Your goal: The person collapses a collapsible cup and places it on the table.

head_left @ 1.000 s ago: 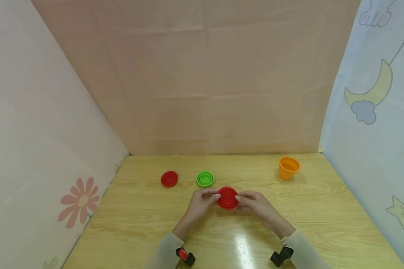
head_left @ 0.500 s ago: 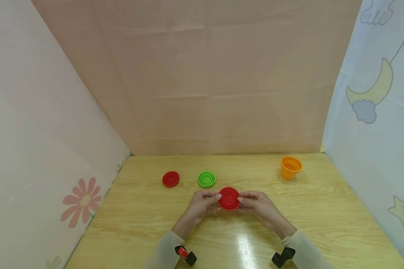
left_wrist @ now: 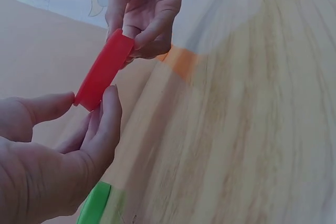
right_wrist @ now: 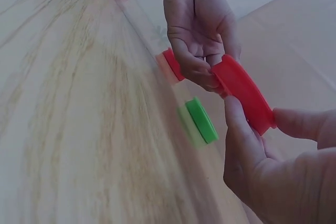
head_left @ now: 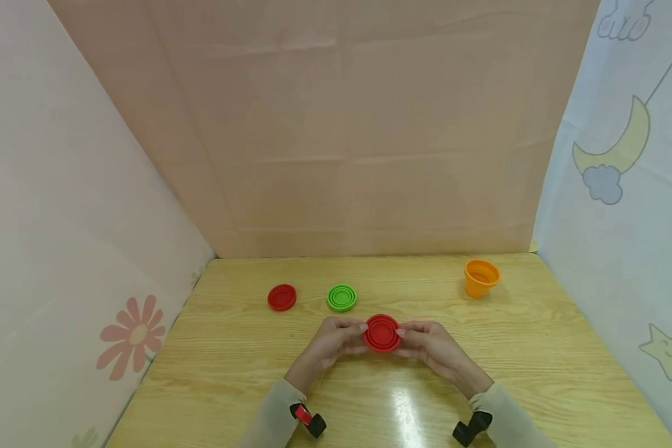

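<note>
Between both hands, a red collapsible cup (head_left: 382,333), folded flat into rings, is held off the table with its ringed face toward the head camera. My left hand (head_left: 330,342) pinches its left rim, thumb on the near face and fingers behind. The right hand (head_left: 435,350) pinches the opposite rim in the same way. Seen edge-on in the left wrist view, the red cup (left_wrist: 105,72) is a thin disc. Just beyond the hands lies a flat green collapsible cup (head_left: 341,298); left of it is another flat red collapsible cup (head_left: 282,297).
An orange collapsible cup (head_left: 480,278), expanded to full height, stands upright at the back right of the wooden table (head_left: 218,373). A tan cloth backdrop (head_left: 341,137) closes off the far side. Patterned white panels (head_left: 610,249) flank the table left and right.
Both hands keep their pinch on the red cup, which tilts slightly more toward the head camera and shifts a little to the right. The other cups stay in place.
</note>
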A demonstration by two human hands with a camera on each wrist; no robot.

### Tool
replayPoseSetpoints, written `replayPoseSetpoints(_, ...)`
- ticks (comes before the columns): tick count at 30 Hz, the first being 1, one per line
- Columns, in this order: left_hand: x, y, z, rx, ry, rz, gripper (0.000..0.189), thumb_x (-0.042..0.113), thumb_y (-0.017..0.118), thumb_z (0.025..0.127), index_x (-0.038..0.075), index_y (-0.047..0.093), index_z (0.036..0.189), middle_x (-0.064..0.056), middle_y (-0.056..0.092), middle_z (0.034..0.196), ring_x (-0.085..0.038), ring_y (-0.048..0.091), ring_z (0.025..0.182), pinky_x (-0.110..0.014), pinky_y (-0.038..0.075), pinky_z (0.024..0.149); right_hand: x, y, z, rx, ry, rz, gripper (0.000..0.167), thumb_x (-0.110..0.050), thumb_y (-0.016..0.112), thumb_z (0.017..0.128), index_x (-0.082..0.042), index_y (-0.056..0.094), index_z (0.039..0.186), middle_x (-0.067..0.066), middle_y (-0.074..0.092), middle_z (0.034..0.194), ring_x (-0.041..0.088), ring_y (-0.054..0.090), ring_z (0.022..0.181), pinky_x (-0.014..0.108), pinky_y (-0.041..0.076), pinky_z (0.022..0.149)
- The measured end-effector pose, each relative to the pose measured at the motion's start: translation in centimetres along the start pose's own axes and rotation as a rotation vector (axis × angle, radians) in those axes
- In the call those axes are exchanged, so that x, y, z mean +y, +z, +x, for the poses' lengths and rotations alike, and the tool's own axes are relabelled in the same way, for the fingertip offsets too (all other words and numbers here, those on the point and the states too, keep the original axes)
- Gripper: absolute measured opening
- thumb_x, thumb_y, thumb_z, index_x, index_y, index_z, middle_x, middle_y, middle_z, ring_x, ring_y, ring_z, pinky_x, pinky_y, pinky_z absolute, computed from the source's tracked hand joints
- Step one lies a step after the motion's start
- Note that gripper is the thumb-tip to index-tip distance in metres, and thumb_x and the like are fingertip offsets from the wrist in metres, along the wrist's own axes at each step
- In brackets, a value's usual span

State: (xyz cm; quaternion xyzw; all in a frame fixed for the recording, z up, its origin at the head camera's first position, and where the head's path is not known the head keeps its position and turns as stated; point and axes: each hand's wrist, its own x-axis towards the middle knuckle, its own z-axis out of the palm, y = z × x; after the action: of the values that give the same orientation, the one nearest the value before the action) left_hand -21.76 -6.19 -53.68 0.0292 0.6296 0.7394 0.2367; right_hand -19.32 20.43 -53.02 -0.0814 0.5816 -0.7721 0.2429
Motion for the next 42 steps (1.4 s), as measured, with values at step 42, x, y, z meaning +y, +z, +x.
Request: replayPoseSetpoints(42, 1.4, 3.6, 5.9, 0.014, 0.013, 0.088, 0.026, 0.006, 0.068, 0.101, -0.01, 0.071, 0.121, -0.023, 0.076, 0.113, -0.023, 0.079, 0.093, -0.041, 0.065, 0.089, -1.1, -4.6, 1.3, 0.221, 0.009, -0.032, 0.038, -0.014, 0.063, 0.106, 0.011, 0.06, 0.135, -0.001, 0.077, 0.113, 0.015, 0.076, 0.104, 0.038, 0.063, 0.098)
